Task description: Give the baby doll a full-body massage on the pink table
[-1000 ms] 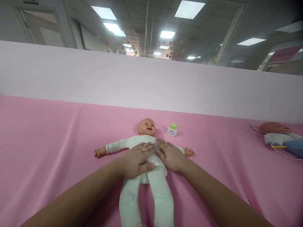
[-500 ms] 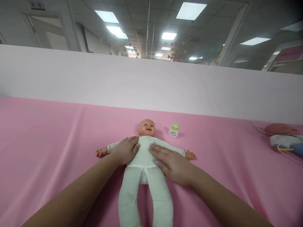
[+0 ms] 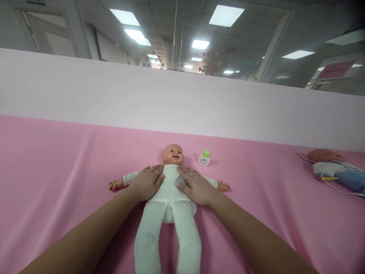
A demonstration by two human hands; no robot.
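A baby doll [image 3: 170, 182] with a white cloth body lies on its back, its head toward the far side and its arms spread out. My left hand [image 3: 147, 182] rests flat on the left side of its chest, by the shoulder. On the opposite side of the chest, my right hand [image 3: 196, 185] lies with its fingers stretched toward the other shoulder and the thumb apart. Both hands cover parts of the doll's upper arms. A small clear bottle [image 3: 204, 158] with a green cap stands just right of the doll's head.
Pink cloth [image 3: 71, 160] covers the surface, with some creases. A low white wall [image 3: 182, 102] runs along the back. At the far right lies a second doll [image 3: 336, 167] in white and blue, with a thin white cord and a yellow strip on it.
My right hand has moved up the doll's chest to the shoulder. My left hand stays at its place on the doll. The whole view has shifted slightly.
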